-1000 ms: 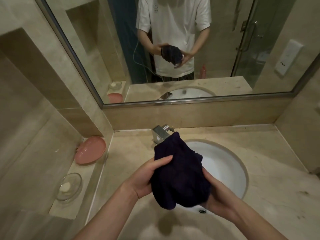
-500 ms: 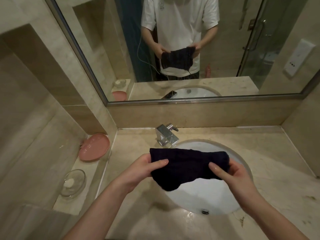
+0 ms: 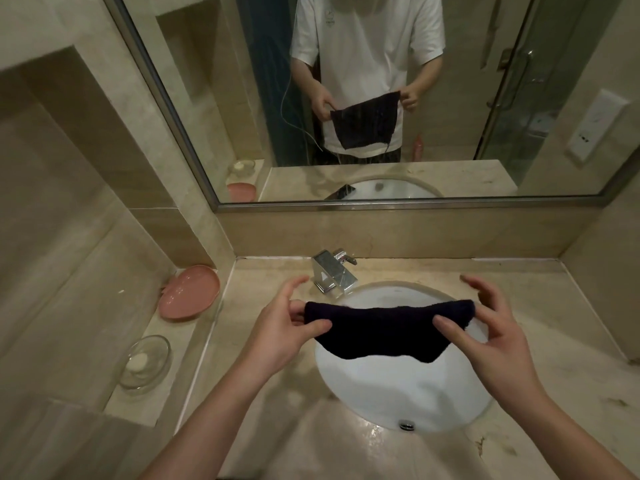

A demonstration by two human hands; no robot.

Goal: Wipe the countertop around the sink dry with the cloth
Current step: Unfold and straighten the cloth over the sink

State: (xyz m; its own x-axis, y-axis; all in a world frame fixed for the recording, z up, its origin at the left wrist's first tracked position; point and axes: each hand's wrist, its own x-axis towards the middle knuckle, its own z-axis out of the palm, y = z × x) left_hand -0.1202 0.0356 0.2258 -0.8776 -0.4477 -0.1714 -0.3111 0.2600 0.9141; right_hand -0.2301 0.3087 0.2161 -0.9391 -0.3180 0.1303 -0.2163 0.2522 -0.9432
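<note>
Both hands, left hand [image 3: 284, 327] and right hand [image 3: 485, 337], pinch the dark cloth [image 3: 384, 329] stretched mid-frame above the sink [image 3: 408, 393]; wiping seems not begun. Next: lower it flat onto the worktop [image 3: 519, 292].

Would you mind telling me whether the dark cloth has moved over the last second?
Yes. The dark cloth, earlier bunched upright in front of the faucet, now hangs spread sideways over the sink, below the faucet, pinched by the left hand and right hand.
</note>
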